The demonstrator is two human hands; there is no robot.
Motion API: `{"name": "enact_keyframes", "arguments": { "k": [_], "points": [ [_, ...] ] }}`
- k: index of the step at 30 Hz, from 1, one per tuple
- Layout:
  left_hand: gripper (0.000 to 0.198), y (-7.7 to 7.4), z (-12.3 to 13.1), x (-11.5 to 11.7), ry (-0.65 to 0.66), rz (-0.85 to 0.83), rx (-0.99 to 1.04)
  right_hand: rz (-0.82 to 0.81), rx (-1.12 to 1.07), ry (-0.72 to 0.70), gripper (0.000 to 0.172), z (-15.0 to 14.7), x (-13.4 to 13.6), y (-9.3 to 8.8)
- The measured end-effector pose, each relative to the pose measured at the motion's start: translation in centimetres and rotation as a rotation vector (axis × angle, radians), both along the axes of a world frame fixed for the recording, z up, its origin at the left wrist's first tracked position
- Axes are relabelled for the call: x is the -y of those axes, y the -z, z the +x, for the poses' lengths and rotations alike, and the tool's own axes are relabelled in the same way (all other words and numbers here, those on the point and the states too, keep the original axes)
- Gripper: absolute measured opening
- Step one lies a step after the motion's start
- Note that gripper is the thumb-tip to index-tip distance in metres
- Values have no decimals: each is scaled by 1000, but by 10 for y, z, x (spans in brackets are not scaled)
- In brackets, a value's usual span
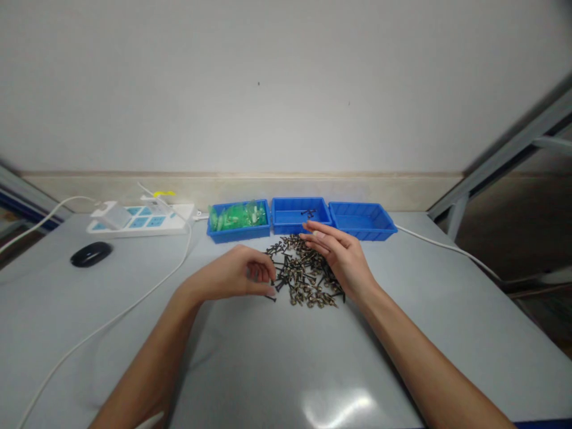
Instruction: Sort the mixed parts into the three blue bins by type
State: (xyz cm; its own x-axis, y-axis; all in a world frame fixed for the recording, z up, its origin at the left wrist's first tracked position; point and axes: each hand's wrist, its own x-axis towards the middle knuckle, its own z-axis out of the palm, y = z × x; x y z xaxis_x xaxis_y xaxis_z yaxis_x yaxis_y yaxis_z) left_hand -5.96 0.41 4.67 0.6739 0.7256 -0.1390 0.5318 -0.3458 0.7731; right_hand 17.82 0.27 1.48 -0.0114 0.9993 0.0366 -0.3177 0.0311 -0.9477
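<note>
A heap of small dark and brass-coloured screws (300,275) lies on the grey table (286,357) in front of three blue bins. My left hand (235,275) rests at the heap's left edge, fingers curled in a pinch on a dark screw at its tip. My right hand (337,256) lies over the heap's right side with fingers stretched out flat, touching the screws. The left bin (238,219) holds green plastic pieces. The middle bin (298,214) has a few dark screws in it. The right bin (361,219) shows nothing inside.
A white power strip (140,218) with plugs sits at the back left, its white cable (134,304) running across the table toward me. A black mouse (90,254) lies left. Another white cable (447,245) leaves to the right. A metal frame (500,161) stands right.
</note>
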Motion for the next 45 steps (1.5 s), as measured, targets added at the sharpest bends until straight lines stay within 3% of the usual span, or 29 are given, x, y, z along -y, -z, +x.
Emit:
{"name": "enact_keyframes", "arguments": {
  "k": [6,12,18,23,28,33,45],
  "points": [
    [9,10,4,0,75,23,-143,-37,19,-31,27,0,1,-6],
    [12,3,3,1,78,32,-147,-45,23,-76,24,0,2,-5],
    [12,0,1,-1,-16,124,4,-22,55,-113,25,1,1,-2],
    [6,5,8,-1,-141,117,150,24,239,-123,23,0,2,-3],
    [9,9,15,1,-201,204,290,38,362,-269,21,-3,7,-3],
    [12,9,17,1,-205,192,343,5,253,-380,19,-3,10,0],
    [12,3,18,4,-158,179,331,-85,147,-416,18,-2,9,-3]
  ]
}}
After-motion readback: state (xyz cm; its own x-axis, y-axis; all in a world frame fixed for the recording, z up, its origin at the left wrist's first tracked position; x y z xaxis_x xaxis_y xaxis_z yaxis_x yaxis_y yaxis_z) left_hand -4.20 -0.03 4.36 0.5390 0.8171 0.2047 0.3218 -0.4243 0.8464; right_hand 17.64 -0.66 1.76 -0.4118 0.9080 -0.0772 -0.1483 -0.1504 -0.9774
